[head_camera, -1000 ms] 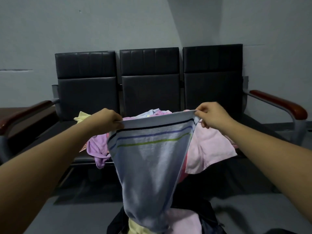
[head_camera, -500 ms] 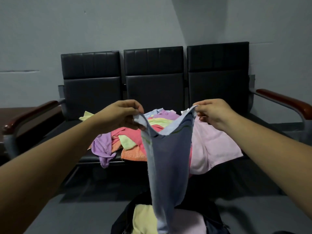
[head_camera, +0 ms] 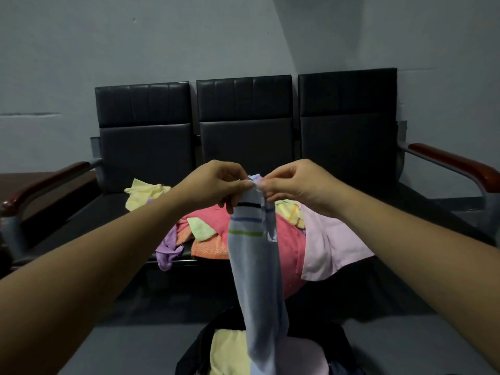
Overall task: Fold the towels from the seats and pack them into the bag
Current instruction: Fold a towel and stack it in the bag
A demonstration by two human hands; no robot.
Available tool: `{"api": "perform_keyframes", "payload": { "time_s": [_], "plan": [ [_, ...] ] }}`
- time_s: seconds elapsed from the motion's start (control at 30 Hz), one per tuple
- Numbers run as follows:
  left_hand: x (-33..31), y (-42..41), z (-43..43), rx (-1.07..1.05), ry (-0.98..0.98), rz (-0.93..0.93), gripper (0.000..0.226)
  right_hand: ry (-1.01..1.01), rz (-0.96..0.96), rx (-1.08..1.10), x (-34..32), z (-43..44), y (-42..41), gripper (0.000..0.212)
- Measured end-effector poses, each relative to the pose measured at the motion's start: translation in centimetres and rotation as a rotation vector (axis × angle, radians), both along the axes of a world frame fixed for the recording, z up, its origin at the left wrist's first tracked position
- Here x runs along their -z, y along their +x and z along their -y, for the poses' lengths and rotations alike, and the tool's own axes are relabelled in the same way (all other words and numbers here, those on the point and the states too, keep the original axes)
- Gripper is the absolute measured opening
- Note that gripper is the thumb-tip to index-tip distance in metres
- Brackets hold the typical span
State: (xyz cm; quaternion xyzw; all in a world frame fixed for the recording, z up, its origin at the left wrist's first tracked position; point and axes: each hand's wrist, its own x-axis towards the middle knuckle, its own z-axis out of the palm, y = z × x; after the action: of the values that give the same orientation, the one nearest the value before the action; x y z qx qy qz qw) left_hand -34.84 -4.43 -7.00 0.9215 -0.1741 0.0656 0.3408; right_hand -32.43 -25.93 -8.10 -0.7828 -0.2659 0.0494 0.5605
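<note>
Head view is showing the left hand (head_camera: 216, 185) and the right hand (head_camera: 295, 185) pinching together the top corners of the striped towel (head_camera: 257, 266), which is hanging lengthwise straight down toward the open bag (head_camera: 338, 345).

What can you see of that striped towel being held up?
The striped towel is pale blue, soft-looking cloth with black, blue and green stripes near its top. It hangs down, doubled lengthwise. The left hand and right hand pinch its top corners together; its lower end dangles over the black bag.

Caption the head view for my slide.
Left hand and right hand pinch together the top of a striped blue towel above the bag; unfolded towels heaped on the seats.
</note>
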Motion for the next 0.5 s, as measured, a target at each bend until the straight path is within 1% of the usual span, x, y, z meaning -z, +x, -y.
{"api": "perform_keyframes", "payload": {
  "time_s": [0.07,0.1,0.17,0.23,0.27,0.33,0.4,0.43,0.47,0.5],
  "plan": [
    [0.1,0.2,0.2,-0.004,0.017,0.016,0.017,-0.139,0.143,0.051,0.2,-0.4,-0.1,0.015],
    [0.2,0.3,0.3,-0.007,0.023,0.03,0.017,-0.15,0.181,0.082,0.3,-0.6,-0.1,0.012],
    [0.4,0.5,0.1,-0.012,0.065,0.03,0.019,-0.106,0.193,0.111,0.3,-0.6,0.1,0.01],
    [0.8,0.8,-0.6,-0.013,0.146,-0.055,0.019,-0.084,0.205,0.112,0.4,-0.3,0.2,0.009],
    [1.1,0.9,-1.2,-0.016,0.189,-0.114,0.015,-0.096,0.218,0.115,0.5,0.0,0.2,0.008],
    [1.6,1.1,-2.3,-0.016,0.326,-0.203,0.008,-0.159,0.244,0.128,0.9,0.7,0.6,0.006],
    [2.2,1.1,-3.3,-0.028,0.515,-0.234,0.01,-0.23,0.271,0.157,1.7,1.6,1.1,0.004],
    [2.4,1.2,-3.6,-0.051,0.576,-0.236,0.012,-0.251,0.282,0.181,2.1,2.0,1.3,0.004],
    [2.6,1.4,-3.8,-0.084,0.589,-0.231,0.015,-0.256,0.284,0.206,2.5,2.4,1.5,0.004],
    [2.6,1.5,-3.9,-0.111,0.556,-0.209,0.019,-0.252,0.277,0.232,2.9,2.8,1.8,0.004]
  ]
}}
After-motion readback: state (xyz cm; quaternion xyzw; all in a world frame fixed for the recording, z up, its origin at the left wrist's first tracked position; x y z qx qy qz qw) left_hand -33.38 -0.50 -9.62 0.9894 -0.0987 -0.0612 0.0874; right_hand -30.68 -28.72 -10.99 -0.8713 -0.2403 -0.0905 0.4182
